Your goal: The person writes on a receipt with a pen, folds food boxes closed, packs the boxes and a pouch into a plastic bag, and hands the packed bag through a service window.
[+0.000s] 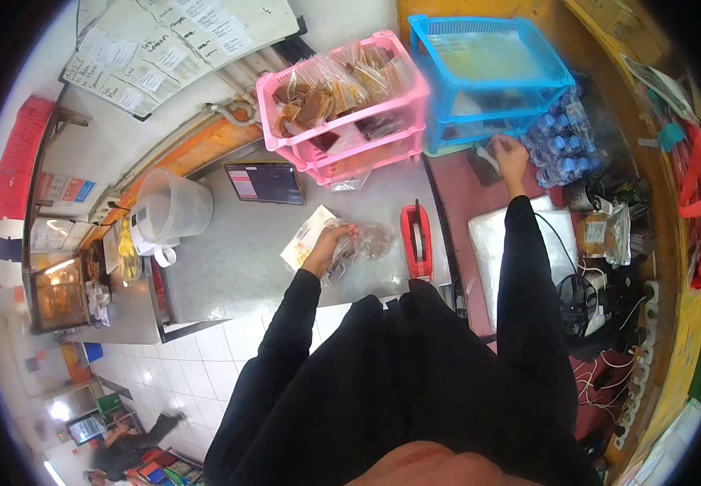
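Observation:
Over the steel counter, my left hand is closed on a clear plastic bag. Beside it lie a printed paper and a round, clear plastic piece. To the right of these rests a red tape dispenser. My right hand reaches to the maroon surface in front of the blue basket, with its fingers pinched together. Touching or just beside those fingertips is a small dark flat packet; what exactly they grip is hard to make out.
A pink basket full of bagged brown items stands at the back, with a tablet in front. A clear tub is at left. Several water bottles, plastic sheets and cables occupy the right. Another person is lower left.

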### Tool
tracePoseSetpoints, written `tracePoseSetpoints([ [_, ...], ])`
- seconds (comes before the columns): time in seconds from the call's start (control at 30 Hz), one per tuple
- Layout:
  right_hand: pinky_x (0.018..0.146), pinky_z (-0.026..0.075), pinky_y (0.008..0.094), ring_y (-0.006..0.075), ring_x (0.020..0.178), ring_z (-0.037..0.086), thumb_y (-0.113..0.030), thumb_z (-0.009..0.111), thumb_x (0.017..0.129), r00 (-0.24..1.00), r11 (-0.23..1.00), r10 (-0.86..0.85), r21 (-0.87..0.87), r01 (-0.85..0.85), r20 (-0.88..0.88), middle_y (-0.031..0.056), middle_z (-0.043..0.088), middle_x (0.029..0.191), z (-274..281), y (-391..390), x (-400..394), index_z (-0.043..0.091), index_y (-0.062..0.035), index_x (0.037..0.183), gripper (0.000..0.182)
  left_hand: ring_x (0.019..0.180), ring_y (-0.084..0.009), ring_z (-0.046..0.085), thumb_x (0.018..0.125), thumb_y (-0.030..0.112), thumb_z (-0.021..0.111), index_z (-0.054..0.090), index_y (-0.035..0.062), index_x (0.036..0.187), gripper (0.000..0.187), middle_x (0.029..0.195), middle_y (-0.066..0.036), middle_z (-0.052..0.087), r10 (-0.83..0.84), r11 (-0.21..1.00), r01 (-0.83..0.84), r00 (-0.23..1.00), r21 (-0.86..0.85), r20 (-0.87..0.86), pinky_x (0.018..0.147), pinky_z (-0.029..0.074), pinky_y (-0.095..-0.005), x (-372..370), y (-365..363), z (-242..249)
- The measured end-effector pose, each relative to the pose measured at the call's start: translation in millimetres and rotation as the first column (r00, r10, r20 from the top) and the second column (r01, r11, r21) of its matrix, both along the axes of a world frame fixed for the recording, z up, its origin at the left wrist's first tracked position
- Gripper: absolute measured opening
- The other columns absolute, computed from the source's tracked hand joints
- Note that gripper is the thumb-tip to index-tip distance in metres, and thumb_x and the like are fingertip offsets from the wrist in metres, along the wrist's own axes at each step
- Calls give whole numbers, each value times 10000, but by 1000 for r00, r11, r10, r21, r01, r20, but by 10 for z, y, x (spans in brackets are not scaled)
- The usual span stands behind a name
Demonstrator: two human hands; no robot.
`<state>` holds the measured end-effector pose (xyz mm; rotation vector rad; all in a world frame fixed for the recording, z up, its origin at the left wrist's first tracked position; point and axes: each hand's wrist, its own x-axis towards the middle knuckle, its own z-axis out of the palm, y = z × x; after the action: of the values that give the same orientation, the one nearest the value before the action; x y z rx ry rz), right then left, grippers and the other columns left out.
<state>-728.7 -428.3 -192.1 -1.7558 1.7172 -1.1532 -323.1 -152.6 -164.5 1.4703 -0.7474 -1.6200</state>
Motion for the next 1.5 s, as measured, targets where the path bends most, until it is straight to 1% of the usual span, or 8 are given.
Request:
tracePoseSetpoints([
  [0.2,688,501,233,79,760,634,-29,650,851,798,975,27,-191,111,602,59,723,850,851,873,755,682,15,1100,255,1060,-229,585,941,226,439,664,-19,940,333,1050,-151,675,1,996,-6,998,-88,-62,1039,351,-367,58,46,-95],
  [0.27,680,492,221,71,760,623,-24,639,858,875,989,-6,-129,78,484,54,712,844,757,1330,1125,673,23,1110,258,1075,-247,584,942,220,404,663,-29,948,359,1076,-180,674,-50,977,42,998,-208,-35,1055,342,-391,105,74,-124],
  [0.47,708,566,278,175,791,686,-46,574,939,636,973,-16,159,-168,771,116,685,945,357,2559,2177,617,42,1135,219,1072,-269,593,897,228,279,624,-61,1170,526,1169,-183,662,-125,954,52,965,-297,-232,1046,363,-391,193,145,-139],
  [0.73,743,595,314,232,827,702,5,557,926,606,966,-52,195,-172,793,168,678,992,237,2866,2531,575,59,1123,204,1107,-257,604,919,164,350,559,-88,1273,482,1247,-191,624,-465,803,518,854,-295,232,997,421,-348,348,95,140],
  [0.87,742,595,322,246,823,703,-7,572,925,497,977,-129,197,-87,858,168,678,991,255,2893,2557,570,60,1104,190,1124,-205,581,922,103,384,508,-60,1347,472,1227,-148,648,-496,838,492,867,-237,48,1043,367,-305,358,67,128],
  [0.97,745,594,323,252,828,703,-15,582,924,457,978,-154,200,-54,876,167,678,985,232,2918,2536,571,56,1093,184,1106,-196,582,950,86,413,508,-45,1353,434,1270,-138,624,-576,735,644,758,-212,305,1036,376,-307,382,21,174],
  [1.27,761,587,313,257,876,701,-39,607,918,369,918,-256,345,-197,893,158,670,981,58,3047,2570,567,53,1078,189,966,-213,610,939,154,495,600,-38,1227,361,1072,-127,682,-670,657,749,633,-88,388,862,444,-370,486,-207,-170],
  [1.5,759,586,307,242,874,700,-50,626,906,337,876,-315,408,-256,887,166,672,995,0,3049,2552,574,52,1082,210,817,-369,639,761,10,523,645,-74,833,166,838,-294,635,-594,444,876,131,187,794,717,486,-449,243,-315,399],
])
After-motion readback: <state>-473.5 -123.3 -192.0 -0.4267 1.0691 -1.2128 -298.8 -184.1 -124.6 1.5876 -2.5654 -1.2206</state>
